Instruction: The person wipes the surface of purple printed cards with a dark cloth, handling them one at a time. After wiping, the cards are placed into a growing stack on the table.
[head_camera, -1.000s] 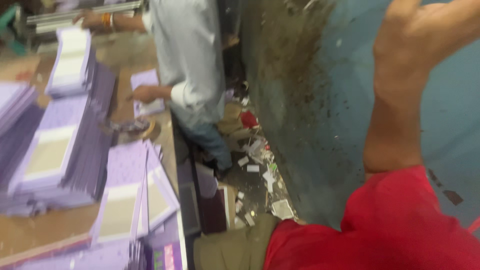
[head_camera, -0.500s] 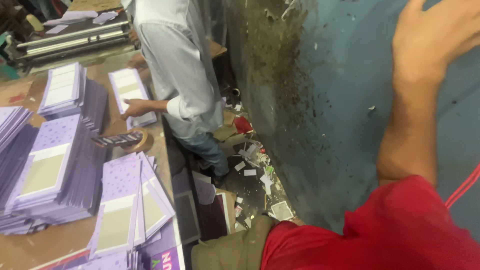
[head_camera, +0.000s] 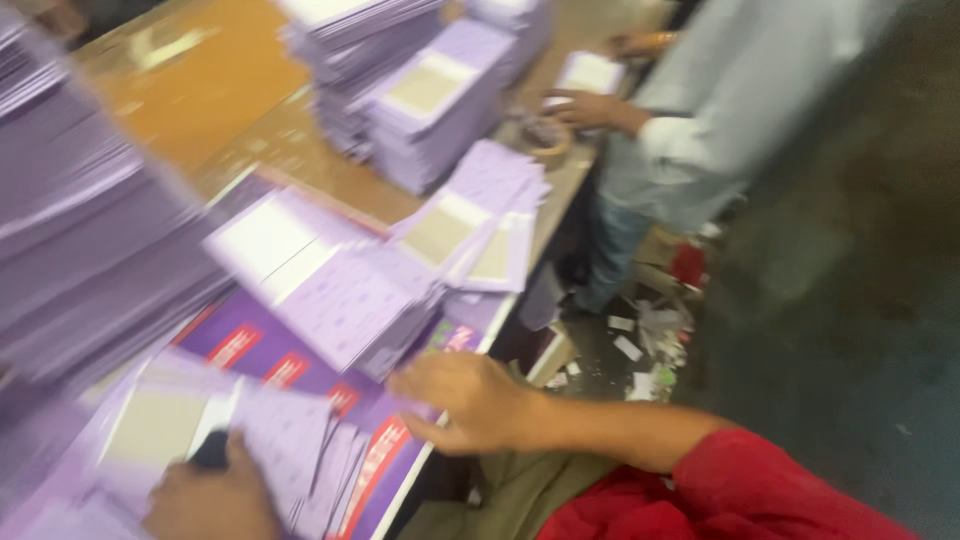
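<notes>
**Both hands down among the lilac card sheets**

Here I see my right hand (head_camera: 480, 400) at the near edge of the brown wooden counter (head_camera: 200, 90), fingers spread apart and resting on the lower corner of a fanned pile of pale purple printed card sheets (head_camera: 345, 300). My left hand (head_camera: 215, 495) sits at the bottom of the view, curled over a loose spread of flat lilac sheets with cream panels (head_camera: 180, 430); something dark shows just above the knuckles, but the blur keeps me from telling whether the fingers are clamped on it or merely lying there. Beneath both piles lies a darker purple printed sheet with red labels (head_camera: 270, 360). A tall blurred stack of lilac sheets (head_camera: 90, 250) fills the left side, and another stack of the same sheets (head_camera: 440, 110) stands farther along the counter. Beyond it, a co-worker in a pale grey shirt (head_camera: 730, 110) stands at the counter's edge, one hand (head_camera: 585, 108) on a small white-and-lilac sheet (head_camera: 590, 72). Paper scraps (head_camera: 645, 350) litter the dark floor near that person's feet.
</notes>
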